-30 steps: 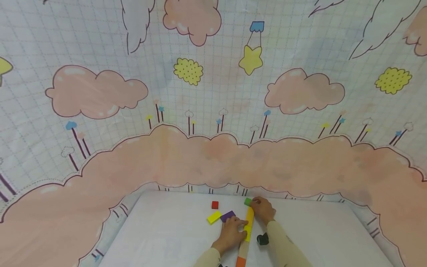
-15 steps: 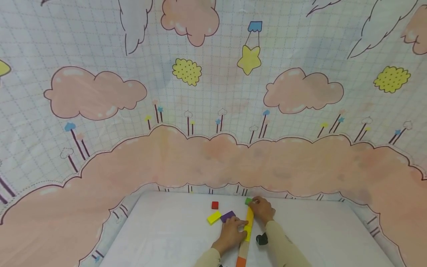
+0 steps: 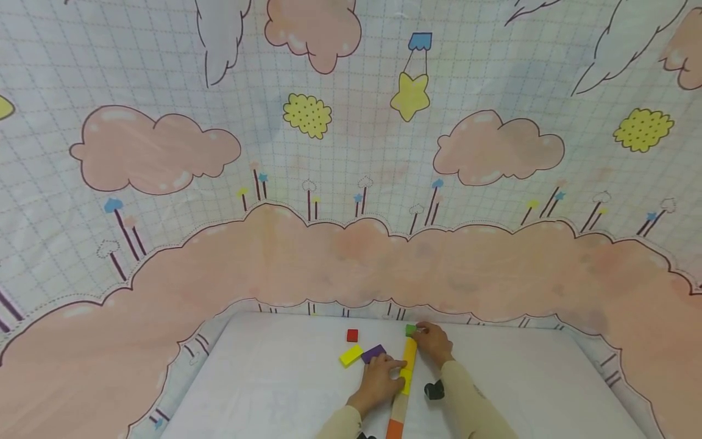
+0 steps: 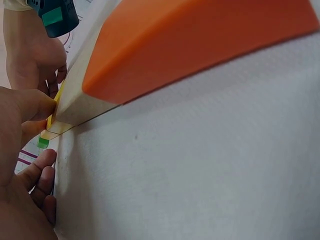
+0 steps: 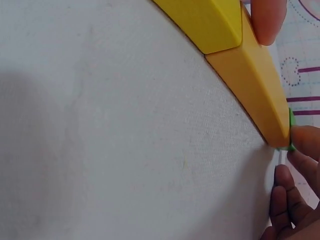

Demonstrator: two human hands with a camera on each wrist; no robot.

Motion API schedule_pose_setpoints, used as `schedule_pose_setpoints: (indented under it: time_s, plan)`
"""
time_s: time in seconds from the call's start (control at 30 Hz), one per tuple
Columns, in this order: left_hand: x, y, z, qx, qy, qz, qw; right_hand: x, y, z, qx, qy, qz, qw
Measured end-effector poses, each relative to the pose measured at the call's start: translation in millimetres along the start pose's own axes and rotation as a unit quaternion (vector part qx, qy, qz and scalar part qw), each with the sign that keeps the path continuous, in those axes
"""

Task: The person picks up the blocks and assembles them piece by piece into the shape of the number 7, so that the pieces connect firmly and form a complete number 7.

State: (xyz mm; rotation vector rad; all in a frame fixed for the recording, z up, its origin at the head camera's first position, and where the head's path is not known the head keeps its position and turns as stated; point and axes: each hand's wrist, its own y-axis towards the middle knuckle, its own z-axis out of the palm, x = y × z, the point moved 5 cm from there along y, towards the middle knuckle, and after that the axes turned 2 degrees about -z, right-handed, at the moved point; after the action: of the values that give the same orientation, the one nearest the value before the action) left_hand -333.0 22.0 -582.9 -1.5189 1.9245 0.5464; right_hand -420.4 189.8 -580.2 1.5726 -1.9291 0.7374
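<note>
A row of blocks runs away from me in the head view: an orange block (image 3: 395,428) nearest, then a plain wood block (image 3: 400,407), a yellow block (image 3: 406,379) and an orange-yellow block (image 3: 410,350). My left hand (image 3: 377,381) touches the row from its left side, thumb by the yellow block, forefinger on the orange-yellow one. At the far end my right hand (image 3: 433,342) pinches a small green block (image 3: 411,330). In the right wrist view the green block (image 5: 292,127) lies against or very near the row's end, mostly hidden by fingers.
Left of the row lie a red block (image 3: 353,335), a loose yellow block (image 3: 351,355) and a purple block (image 3: 373,353), partly behind my left hand. The white table (image 3: 263,372) ends at a patterned backdrop (image 3: 351,262). A dark wrist device (image 3: 434,390) shows beside my right sleeve.
The green block in my right hand has shifted slightly to the right, more in line with the row's far end. My left hand stays in place on the row.
</note>
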Motion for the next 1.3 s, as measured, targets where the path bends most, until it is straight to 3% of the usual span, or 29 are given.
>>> schedule_pose_setpoints:
  time_s: [0.83, 1.3]
  plan:
    - [-2.4, -1.7, -1.8, -0.007, 0.009, -0.005, 0.9999, 0.6, -5.2, -1.6, 0.009, 0.002, -0.017, 0.9998]
    - [-1.9, -1.5, -0.8, -0.01, 0.014, 0.004, 0.9998, -1.5, -7.6, -2.7, 0.004, 0.012, -0.005, 0.9999]
